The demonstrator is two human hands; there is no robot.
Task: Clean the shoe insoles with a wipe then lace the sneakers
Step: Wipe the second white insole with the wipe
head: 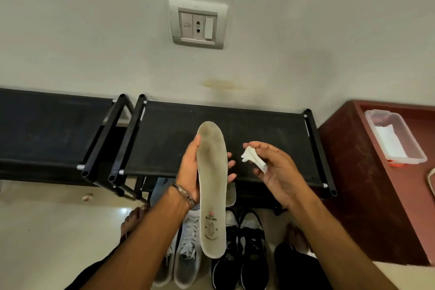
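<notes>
Forearms fill lower frame. Left hand (pixel 190 169) grips insole (pixel 211 186) upright at centre, thumb on left edge, fingers wrapped behind. Right hand (pixel 273 167) pinches crumpled wipe (pixel 253 159) just beside insole, not touching. Insole surface looks grey, soiled: wiping judged barely begun. Second insole (pixel 231 192) partly hidden behind. White sneakers (pixel 186 256) and black sneakers (pixel 240 252) on floor, bottom centre; lacing still ahead.
</notes>
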